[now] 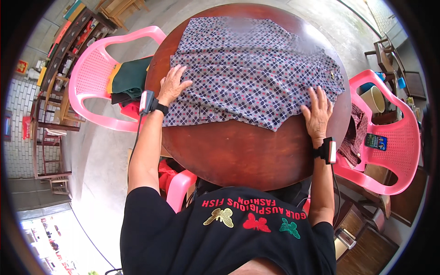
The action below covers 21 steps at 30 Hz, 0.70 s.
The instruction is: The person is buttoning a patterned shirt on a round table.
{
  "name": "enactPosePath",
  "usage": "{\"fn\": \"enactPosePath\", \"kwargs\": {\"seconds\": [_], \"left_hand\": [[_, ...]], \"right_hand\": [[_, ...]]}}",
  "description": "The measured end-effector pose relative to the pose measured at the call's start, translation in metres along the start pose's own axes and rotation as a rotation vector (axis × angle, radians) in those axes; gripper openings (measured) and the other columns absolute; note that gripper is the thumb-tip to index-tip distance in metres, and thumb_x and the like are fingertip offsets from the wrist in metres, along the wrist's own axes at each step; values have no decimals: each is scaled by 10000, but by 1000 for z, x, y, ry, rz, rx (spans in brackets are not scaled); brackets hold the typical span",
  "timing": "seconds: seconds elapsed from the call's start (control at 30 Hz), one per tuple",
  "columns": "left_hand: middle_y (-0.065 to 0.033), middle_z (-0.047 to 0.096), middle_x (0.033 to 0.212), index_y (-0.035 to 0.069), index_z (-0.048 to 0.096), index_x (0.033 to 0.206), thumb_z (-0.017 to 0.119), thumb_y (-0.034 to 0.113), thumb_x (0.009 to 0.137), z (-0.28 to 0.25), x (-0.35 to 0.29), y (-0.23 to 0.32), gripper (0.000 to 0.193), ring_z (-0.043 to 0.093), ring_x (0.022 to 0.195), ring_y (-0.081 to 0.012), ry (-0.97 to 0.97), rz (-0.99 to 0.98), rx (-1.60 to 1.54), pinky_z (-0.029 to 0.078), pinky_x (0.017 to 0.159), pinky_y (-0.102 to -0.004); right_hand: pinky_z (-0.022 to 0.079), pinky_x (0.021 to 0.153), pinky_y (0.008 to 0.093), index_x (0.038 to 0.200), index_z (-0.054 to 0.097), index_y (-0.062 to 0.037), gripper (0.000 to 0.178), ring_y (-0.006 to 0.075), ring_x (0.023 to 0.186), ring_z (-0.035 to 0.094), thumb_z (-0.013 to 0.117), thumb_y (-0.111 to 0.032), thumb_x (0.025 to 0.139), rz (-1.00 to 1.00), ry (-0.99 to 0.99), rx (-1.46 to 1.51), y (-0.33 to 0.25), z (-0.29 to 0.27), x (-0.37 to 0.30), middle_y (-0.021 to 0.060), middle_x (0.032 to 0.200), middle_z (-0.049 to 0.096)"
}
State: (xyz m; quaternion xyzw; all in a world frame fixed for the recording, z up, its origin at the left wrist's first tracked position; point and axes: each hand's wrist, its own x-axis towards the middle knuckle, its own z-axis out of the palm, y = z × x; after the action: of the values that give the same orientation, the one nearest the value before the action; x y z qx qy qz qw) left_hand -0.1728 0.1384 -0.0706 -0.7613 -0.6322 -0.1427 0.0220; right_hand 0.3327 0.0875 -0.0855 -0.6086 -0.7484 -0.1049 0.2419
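Dark reddish-brown wood makes up the round table (238,156), the biggest thing in view, and most of its far half is covered by a patterned garment (252,68) in a small diamond print of navy, white and red. The garment lies spread flat, its near edge running from the left side of the table to a loose corner hanging toward the near right.

Two pink plastic chairs flank the table. The left chair (91,78) carries a stack of folded clothes (130,82), dark green on top with yellow and red beneath. The right chair (398,137) holds another patterned cloth (355,133) draped over its seat edge and a small dark packet (376,141); a cream cup (375,98) stands just behind it.

The left hand (173,85) rests palm down on the garment's left edge, fingers spread and flat, pinching nothing. The right hand (317,112) lies palm down at the garment's right near edge, fingers extended onto the cloth, the heel on bare wood. The garment stretches between both hands and beyond them. Each wrist wears a black band with a small device.
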Motion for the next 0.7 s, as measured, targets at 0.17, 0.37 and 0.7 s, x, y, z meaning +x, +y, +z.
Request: {"fn": "enactPosePath", "kwargs": {"seconds": [0.17, 0.37, 0.7], "left_hand": [[-231, 533, 1232, 60, 485, 1314, 599, 354, 852, -8, 39, -26, 560, 519, 1148, -358, 59, -113, -238, 424, 954, -396], [-202, 571, 1151, 90, 634, 1165, 756, 263, 700, -7, 52, -25, 510, 592, 1038, -305, -86, -414, -215, 465, 901, -381], [-170, 555, 1188, 144, 647, 1098, 811, 241, 659, -1, 70, -36, 479, 554, 1109, -325, -237, -537, -113, 450, 934, -427]], "right_hand": [[304, 1049, 437, 1342, 439, -67, 485, 332, 1251, 421, 500, -322, 935, 119, 220, 205, 18, 0, -2, 165, 1339, 453], [351, 1004, 432, 1297, 468, -73, 444, 333, 1216, 448, 553, -283, 916, 111, 232, 146, 18, 4, -5, 152, 1307, 473], [295, 1021, 431, 1267, 486, -92, 474, 310, 1185, 458, 640, -189, 829, 108, 249, 248, 11, -1, -1, 124, 1262, 501]]}}
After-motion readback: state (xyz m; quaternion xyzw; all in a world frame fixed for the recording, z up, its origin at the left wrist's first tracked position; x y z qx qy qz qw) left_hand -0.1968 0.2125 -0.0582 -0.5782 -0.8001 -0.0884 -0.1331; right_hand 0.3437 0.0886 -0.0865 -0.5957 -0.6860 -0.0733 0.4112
